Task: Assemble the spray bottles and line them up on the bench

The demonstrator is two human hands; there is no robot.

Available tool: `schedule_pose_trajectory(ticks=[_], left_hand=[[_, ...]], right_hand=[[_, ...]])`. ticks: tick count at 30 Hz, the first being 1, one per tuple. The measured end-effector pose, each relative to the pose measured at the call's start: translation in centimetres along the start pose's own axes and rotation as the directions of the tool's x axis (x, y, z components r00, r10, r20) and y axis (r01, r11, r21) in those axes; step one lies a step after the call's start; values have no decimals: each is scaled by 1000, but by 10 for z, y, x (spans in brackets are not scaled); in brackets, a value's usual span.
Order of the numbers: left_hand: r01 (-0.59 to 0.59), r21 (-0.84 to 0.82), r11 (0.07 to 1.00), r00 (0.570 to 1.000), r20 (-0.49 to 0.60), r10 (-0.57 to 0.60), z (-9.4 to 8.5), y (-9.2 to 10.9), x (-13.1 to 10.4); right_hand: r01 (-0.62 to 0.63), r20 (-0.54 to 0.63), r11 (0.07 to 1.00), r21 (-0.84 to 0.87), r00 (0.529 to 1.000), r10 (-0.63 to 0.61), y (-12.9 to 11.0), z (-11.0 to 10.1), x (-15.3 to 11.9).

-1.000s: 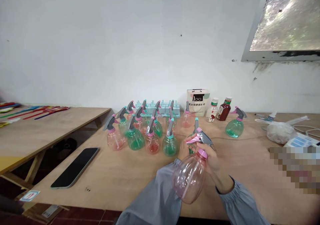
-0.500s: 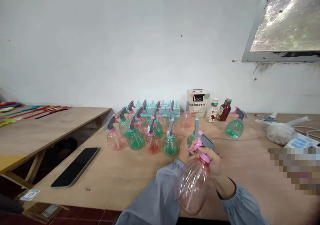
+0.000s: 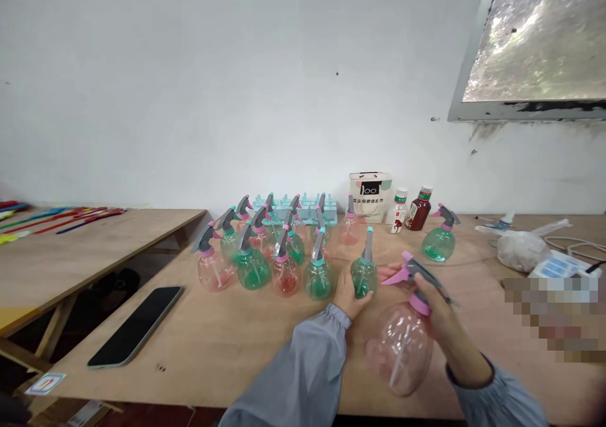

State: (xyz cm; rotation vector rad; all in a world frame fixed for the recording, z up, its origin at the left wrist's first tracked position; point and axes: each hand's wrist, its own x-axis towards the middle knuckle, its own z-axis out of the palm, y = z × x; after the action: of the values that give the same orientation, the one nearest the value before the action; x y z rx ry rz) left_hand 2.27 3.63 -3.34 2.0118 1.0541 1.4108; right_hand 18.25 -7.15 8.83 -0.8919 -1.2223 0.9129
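Note:
My right hand (image 3: 441,310) grips a pink spray bottle (image 3: 404,348) by the neck below its grey and pink trigger head. The bottle is tilted and held above the near side of the table, and it looks empty apart from its dip tube. Further back, my left hand (image 3: 348,295) is closed around a green spray bottle (image 3: 363,278) that stands on the table. Left of that hand, a green spray bottle (image 3: 318,282) and a pink spray bottle (image 3: 285,278) stand at the front of a group of several upright spray bottles.
A black phone (image 3: 137,326) lies at the table's left. Behind the bottles are light blue molds (image 3: 303,211), a paper bag (image 3: 370,199) and two sauce bottles (image 3: 419,210). On the right stand a green spray bottle (image 3: 438,244) and a plastic bag (image 3: 523,250).
My left hand has left the pink bottle's trigger head and closed around the standing green bottle. My right hand has moved the pink bottle to the right.

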Motion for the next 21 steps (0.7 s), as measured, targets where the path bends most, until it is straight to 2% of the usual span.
schedule_pose_trajectory(ticks=[2, 4, 7, 9, 12, 18, 21], left_hand=[[16, 11, 1000, 1000, -2, -16, 0, -2, 0], [20, 19, 1000, 1000, -6, -20, 0, -2, -1], [16, 34, 999, 1000, -10, -15, 0, 0, -1], [21, 41, 999, 1000, -12, -20, -1, 0, -1], [33, 39, 999, 999, -1, -32, -1, 0, -1], [10, 43, 999, 1000, -18, -9, -1, -2, -1], [-5, 34, 999, 1000, -18, 6, 0, -2, -1]], right_hand=[[16, -194, 979, -203, 980, -56, -1, -41, 7], [-1, -375, 921, -390, 913, -158, -4, -85, 14], [-43, -478, 868, -495, 848, -230, -8, -139, 24], [-89, -523, 861, -501, 824, -219, -6, -164, 30], [-106, -537, 849, -518, 813, -226, 4, -187, 42], [-26, -477, 778, -628, 803, -358, 24, -208, 72], [-25, -444, 776, -630, 831, -334, 31, -216, 88]])
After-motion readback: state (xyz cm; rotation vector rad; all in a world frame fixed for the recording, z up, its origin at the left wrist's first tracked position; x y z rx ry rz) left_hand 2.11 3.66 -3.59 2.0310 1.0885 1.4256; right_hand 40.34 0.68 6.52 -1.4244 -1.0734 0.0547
